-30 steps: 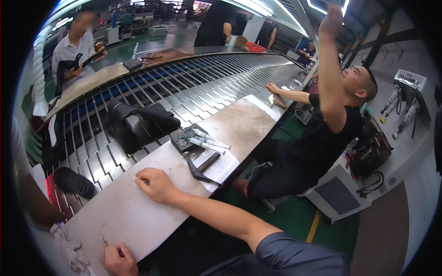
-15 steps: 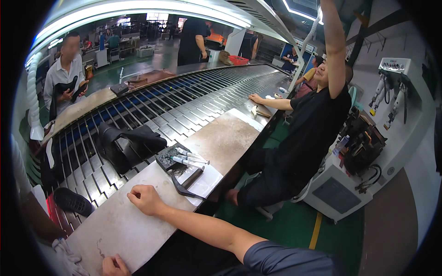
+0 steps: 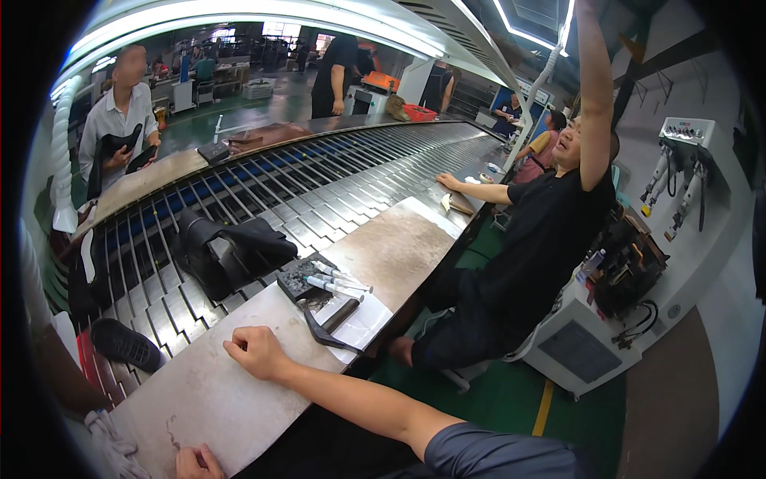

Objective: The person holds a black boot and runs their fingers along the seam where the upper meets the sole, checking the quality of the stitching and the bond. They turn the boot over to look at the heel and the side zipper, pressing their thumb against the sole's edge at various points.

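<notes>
Right hand (image 3: 259, 353): curled narrow, on flat, stained pale board (image 3: 219, 399) | One o'clock: speckled black tray (image 3: 295, 281), slender syringes (image 3: 331, 287) | Seven o'clock: left hand (image 3: 198, 464), cropped below, grip cannot be told | right palm hidden

Red basket (image 3: 419, 113) above green floor (image 3: 586, 415)

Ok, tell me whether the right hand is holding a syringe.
No, the right hand rests on the board, apart from the syringes.
</notes>
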Available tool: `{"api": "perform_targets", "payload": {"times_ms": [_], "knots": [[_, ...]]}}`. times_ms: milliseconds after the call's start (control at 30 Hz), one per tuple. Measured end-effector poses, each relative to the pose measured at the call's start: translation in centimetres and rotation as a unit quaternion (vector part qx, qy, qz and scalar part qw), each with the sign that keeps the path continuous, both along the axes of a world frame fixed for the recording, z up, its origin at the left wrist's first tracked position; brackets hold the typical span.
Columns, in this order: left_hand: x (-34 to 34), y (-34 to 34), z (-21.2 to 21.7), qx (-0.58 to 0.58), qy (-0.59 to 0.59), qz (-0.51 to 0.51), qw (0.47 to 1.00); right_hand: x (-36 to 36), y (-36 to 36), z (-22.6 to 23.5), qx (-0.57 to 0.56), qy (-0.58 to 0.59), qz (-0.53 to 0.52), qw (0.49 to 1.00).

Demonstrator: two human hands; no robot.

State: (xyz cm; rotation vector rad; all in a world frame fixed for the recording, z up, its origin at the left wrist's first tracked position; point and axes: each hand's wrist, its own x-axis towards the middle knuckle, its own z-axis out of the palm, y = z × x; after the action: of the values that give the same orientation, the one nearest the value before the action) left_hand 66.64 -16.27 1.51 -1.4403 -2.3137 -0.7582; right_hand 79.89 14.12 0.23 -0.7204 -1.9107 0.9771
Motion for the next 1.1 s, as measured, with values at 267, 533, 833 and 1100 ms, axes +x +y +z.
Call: {"api": "perform_targets", "payload": {"times_ms": [267, 533, 833, 1100], "knots": [[-1.1, -0.4, -2.3, 0.056, -0.067, 0.004, 0.996, -0.8, -0.6, 0.1, 0.007, -0.036, 0.019, 0.999], [-0.6, 0.8, 0.2, 0.062, -0.070, -0.004, 0.996, -0.1, -0.5, 0.5, -0.027, -0.042, 0.007, 0.999], [-0.6, -0.1, 0.7, 0.047, -0.054, 0.007, 0.997, -0.2, -1.5, 1.2, -0.078, -0.048, 0.041, 0.995], [-0.4, 0.8, 0.7, 0.051, -0.056, 0.000, 0.997, 0.2, -1.2, 1.5, -0.054, -0.052, 0.052, 0.996]]}}
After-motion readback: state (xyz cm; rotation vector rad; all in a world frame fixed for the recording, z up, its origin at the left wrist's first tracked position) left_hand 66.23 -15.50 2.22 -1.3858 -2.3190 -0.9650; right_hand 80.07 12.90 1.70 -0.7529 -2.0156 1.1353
